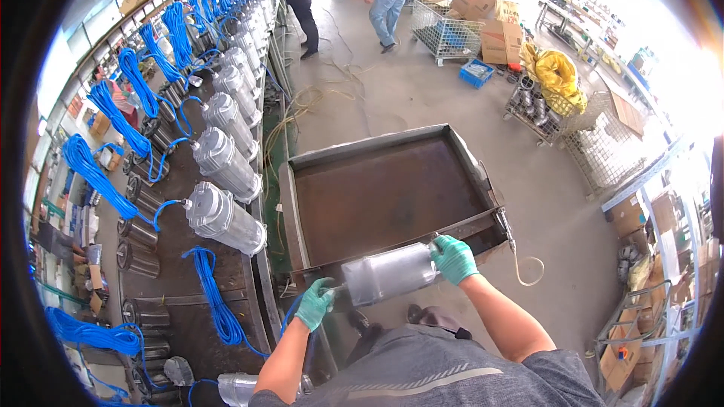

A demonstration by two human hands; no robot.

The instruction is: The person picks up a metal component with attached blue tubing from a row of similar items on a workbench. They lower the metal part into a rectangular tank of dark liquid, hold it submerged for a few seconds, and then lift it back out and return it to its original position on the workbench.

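A silver metal pump motor housing (pixel 388 274) lies on its side between my two green-gloved hands, at the near edge of a wide, shallow metal tank (pixel 299 215). My left hand (pixel 315 304) is closed at the cable end of the housing. Around its other end curl the fingers of my right hand (pixel 454 258). From beside my left hand a blue cable runs to a coil (pixel 216 298) lying on the bench to the left. Whether the housing rests on the tank's edge, I cannot tell.
Several similar pump motors (pixel 226 218) with blue cable coils line the long bench (pixel 177 280) on the left. Past the tank's right corner hangs a thin hose (pixel 532 275). Two people stand farther off, near a wire cage cart (pixel 450 36). Shelving (pixel 664 256) lines the right side.
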